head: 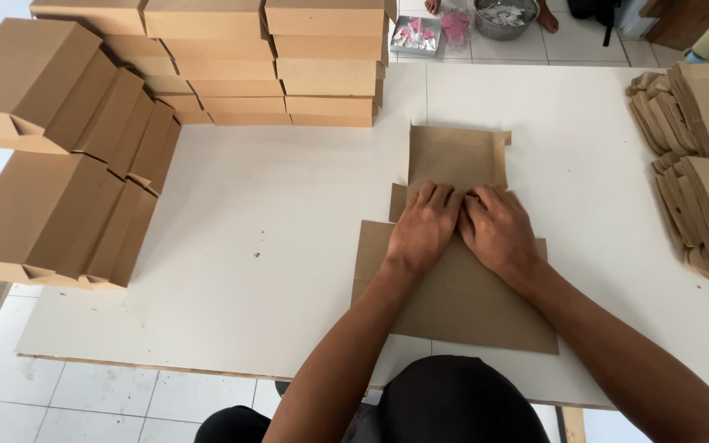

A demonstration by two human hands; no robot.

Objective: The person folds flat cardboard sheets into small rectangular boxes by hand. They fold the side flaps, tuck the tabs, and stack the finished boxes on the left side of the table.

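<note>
Both hands were flat on a die-cut cardboard box blank [461,295] lying mid-counter, near edge toward the person. Left hand [422,230] and right hand [496,228] sat side by side, touching, palms down, fingers extended and pressing along a crease where the blank's far panel began. Neither hand was closed around anything; both were spread open, pushing on the cardboard.

The blank's far part [455,156] had side flaps standing slightly up; the near panel lay flat on the white counter [256,246].

Far left: folded cardboard boxes [51,156] leaned in two rows, tilted on their sides. Far centre: a neat stack of folded boxes [272,61], several layers high, sat just beyond the blank but not touching it. Right edge: piles of unfolded flat blanks [699,164], well apart from the hands.

Beyond the counter on the tiled floor: a metal bowl [504,18] and a small tray with pink items [417,34], contents too small to tell. Another person's bare foot [432,6] showed beside them.
</note>
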